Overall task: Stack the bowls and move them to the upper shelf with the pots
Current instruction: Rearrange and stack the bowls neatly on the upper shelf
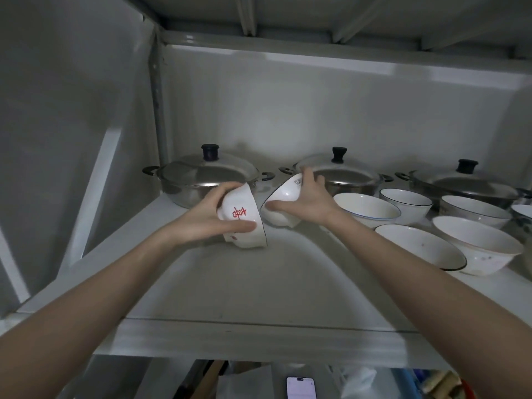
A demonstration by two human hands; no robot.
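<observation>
Left hand: the left hand (213, 218) grips a white bowl with red characters (243, 223), tipped on its side over the shelf (230, 283).
Right hand: the right hand (305, 197) holds a second white bowl (283, 194), tilted, just beside the first.
Pots: three lidded pots (207, 174) stand at the back.
Other bowls: loose bowls (367, 208) sit upright on the right.

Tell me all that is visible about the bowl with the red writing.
The bowl with red writing is white and glossy, apparently ceramic, with a red mark on its outer wall. It is tilted, its opening turned away to the right, just above the shelf, before the leftmost pot. The left hand holds it, thumb across the wall.
</observation>
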